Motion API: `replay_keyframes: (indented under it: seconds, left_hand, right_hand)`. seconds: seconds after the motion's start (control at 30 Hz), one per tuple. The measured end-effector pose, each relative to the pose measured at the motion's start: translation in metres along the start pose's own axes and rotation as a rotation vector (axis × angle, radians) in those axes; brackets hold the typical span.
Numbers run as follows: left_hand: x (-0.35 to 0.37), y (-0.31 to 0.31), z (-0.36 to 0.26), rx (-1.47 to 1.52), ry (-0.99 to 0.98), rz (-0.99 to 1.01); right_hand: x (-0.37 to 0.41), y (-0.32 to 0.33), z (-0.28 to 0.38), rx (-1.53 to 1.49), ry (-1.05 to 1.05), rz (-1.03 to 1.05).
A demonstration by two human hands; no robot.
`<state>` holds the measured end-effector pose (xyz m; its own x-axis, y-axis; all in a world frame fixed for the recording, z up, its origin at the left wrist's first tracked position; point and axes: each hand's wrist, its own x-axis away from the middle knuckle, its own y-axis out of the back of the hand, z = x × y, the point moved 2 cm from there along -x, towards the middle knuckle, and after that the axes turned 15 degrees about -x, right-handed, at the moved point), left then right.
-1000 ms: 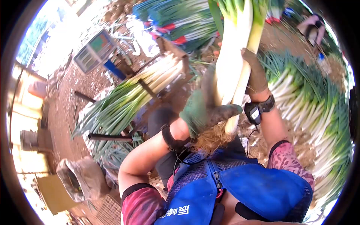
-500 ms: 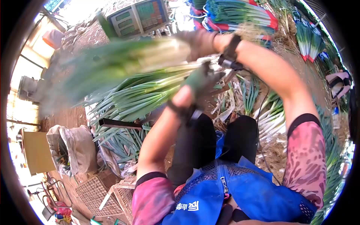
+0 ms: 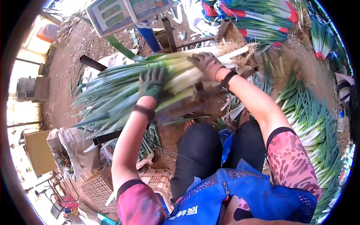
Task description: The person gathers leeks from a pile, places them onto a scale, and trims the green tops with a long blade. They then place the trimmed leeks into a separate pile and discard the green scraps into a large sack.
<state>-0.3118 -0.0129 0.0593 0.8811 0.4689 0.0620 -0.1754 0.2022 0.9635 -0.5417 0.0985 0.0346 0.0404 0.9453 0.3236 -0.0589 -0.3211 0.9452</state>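
A large heap of long green onions (image 3: pixel 116 88) lies across a metal frame (image 3: pixel 107 138), green leaves to the left and white stalks and roots to the right. My left hand (image 3: pixel 152 82), in a dark glove, rests on the leaves near the middle with its fingers stretched out. Also gloved, my right hand (image 3: pixel 207 65) lies over the white stalks, fingers extended and not wrapped round any. The undersides of both hands are hidden.
A scale (image 3: pixel 116 15) stands beyond the heap. Taped bundles of green onions (image 3: pixel 262 18) lie at the back right, with loose green onions (image 3: pixel 311 123) along the right side. A sack (image 3: pixel 77 146) and plastic crates (image 3: pixel 157 180) are at the lower left.
The blurred bunch that my right hand held in the air now lies on the heap, let go. My left hand has moved left onto the leaves, and the view has shifted.
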Motion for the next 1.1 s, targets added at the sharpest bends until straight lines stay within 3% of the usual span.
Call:
replay_keyframes:
  seconds: [0.07, 0.17, 0.2, 0.27, 0.33, 0.37, 0.47, 0.5, 0.53, 0.6, 0.7, 0.73, 0.8, 0.9, 0.93, 1.0, 1.1]
  left_hand:
    - [-0.006, 0.005, -0.005, -0.006, 0.025, 0.019]
    - [-0.009, 0.024, 0.004, 0.081, -0.061, 0.251]
    - [-0.013, 0.033, 0.013, 0.169, -0.114, 0.237]
    - [-0.043, 0.023, 0.038, 0.383, -0.193, 0.393]
    - [-0.064, 0.027, 0.052, 0.566, 0.010, 0.359]
    - [-0.073, 0.046, 0.051, 0.524, 0.003, 0.303]
    - [-0.112, 0.026, 0.058, 0.450, -0.025, 0.346]
    - [-0.118, 0.007, 0.059, 0.356, -0.040, 0.344]
    - [-0.113, 0.011, 0.049, 0.288, 0.018, 0.389]
    - [-0.122, -0.027, 0.047, 0.425, -0.124, 0.332]
    - [-0.090, -0.004, 0.009, 0.326, -0.192, 0.187]
    - [-0.076, 0.010, -0.003, 0.249, -0.205, 0.138]
    - [-0.072, 0.016, -0.006, 0.240, -0.254, 0.203]
    - [-0.085, 0.035, -0.010, 0.295, -0.179, 0.400]
    - [-0.095, 0.031, -0.010, 0.337, -0.166, 0.343]
    - [-0.103, 0.033, -0.016, 0.279, -0.222, 0.239]
    - [-0.109, 0.012, -0.011, 0.363, -0.217, 0.337]
  right_hand:
    - [-0.004, -0.005, -0.002, 0.046, -0.024, -0.013]
    - [0.021, -0.012, 0.005, 0.032, -0.051, -0.104]
    - [0.028, -0.012, 0.009, -0.022, -0.047, -0.129]
    - [0.043, -0.010, 0.016, -0.011, -0.045, -0.166]
    - [0.053, -0.018, 0.007, -0.129, 0.013, -0.241]
    - [0.058, -0.017, 0.005, -0.187, 0.040, -0.280]
    - [0.069, 0.000, -0.028, -0.199, -0.297, 0.059]
    - [0.069, -0.009, -0.048, -0.052, -0.385, 0.007]
    - [0.076, 0.006, -0.057, 0.019, -0.415, 0.032]
    - [0.077, 0.038, -0.065, -0.098, -0.399, 0.192]
    - [0.081, 0.045, -0.102, 0.042, -0.406, 0.045]
    - [0.080, 0.046, -0.114, -0.009, -0.443, 0.096]
    - [0.072, 0.034, -0.123, 0.149, -0.346, 0.114]
    - [0.063, 0.009, -0.110, -0.060, -0.300, 0.071]
    - [0.050, -0.027, -0.113, -0.027, -0.207, -0.073]
    - [0.037, -0.021, -0.088, -0.262, -0.124, -0.269]
    - [0.026, -0.007, -0.081, -0.319, -0.311, -0.049]
